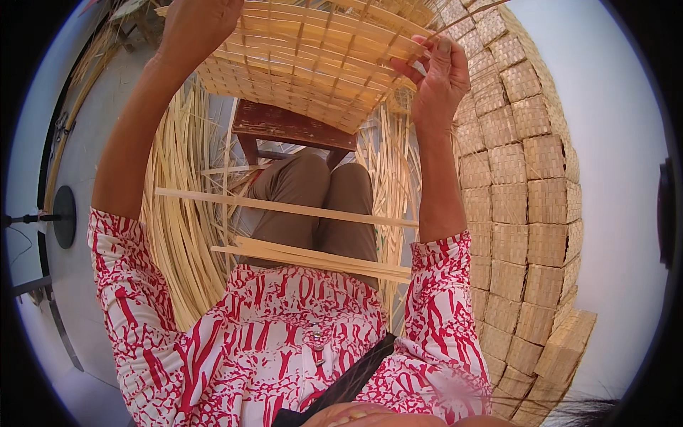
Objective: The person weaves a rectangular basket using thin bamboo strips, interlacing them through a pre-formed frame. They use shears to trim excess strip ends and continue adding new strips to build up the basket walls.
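Observation:
A half-woven bamboo mat [313, 60] of pale yellow strips is held up in front of me, above a small dark red wooden stool [284, 124]. My left hand [196, 28] grips the mat's left edge near the top of the view. My right hand [437, 75] pinches a thin bamboo strip [462, 18] at the mat's right edge. Several long flat bamboo strips [299, 235] lie across my lap, over brown trousers.
A tall stack of finished woven bamboo boxes [526, 185] rises close on my right. Loose bundles of bamboo strips [178, 235] lie on the floor at my left and under the stool. A black round stand base [64, 217] sits on the grey floor at far left.

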Tool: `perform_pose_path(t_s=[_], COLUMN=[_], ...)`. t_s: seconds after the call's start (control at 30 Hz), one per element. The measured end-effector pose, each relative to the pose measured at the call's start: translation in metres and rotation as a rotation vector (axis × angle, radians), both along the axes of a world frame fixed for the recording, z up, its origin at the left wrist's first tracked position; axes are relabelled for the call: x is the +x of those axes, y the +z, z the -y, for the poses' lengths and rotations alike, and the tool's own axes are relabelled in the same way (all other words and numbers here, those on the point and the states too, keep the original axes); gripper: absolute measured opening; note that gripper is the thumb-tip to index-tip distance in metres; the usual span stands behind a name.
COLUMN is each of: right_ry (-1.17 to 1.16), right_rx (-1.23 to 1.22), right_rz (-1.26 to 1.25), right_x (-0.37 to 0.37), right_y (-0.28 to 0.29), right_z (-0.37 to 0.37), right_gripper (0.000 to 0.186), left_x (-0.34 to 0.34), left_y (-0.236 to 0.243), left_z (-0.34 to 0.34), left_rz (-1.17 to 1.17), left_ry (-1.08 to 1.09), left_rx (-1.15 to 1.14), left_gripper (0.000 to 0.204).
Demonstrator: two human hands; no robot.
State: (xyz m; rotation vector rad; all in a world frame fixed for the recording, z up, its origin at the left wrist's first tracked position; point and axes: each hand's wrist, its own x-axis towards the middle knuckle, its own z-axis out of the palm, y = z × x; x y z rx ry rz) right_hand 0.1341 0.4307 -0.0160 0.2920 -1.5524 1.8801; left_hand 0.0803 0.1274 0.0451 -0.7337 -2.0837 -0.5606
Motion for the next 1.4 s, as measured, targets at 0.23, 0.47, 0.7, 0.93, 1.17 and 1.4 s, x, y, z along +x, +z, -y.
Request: perform_pose_path(t_s=[0.23,0.47,0.7,0.93,1.17,1.4], right_ry=[-0.105,-0.060,0.003,-0.067,-0.129,-0.156], right_rx=[0.021,-0.057,-0.039,-0.015,-0.048,-0.055], right_rz=[-0.078,-0.033,-0.037,-0.073,-0.007,0.125], right_x=[-0.009,-0.006,-0.001,-0.004,-0.004,0.001], right_y=[-0.003,0.001,0.006,0.005,0.011,0.010], right_z=[0.005,-0.002,-0.010,-0.002,-0.001,-0.007], right_gripper=[0.020,0.020,0.018,0.015,0.015,0.017], left_x=[0.005,0.012,0.016,0.020,0.003,-0.007], left_y=[-0.002,-0.001,0.009,-0.009,-0.010,-0.031], left_z=[-0.006,-0.012,-0.017,-0.024,-0.023,-0.014], left_rz=[0.039,-0.074,0.329,0.164,0.006,-0.028], left_ry=[-0.047,-0.113,-0.250,-0.166,-0.107,-0.019], left_rx=[0.138,0.078,0.246,0.295,0.154,0.129], left_gripper=[0.007,0.006,0.006,0.008,0.009,0.009])
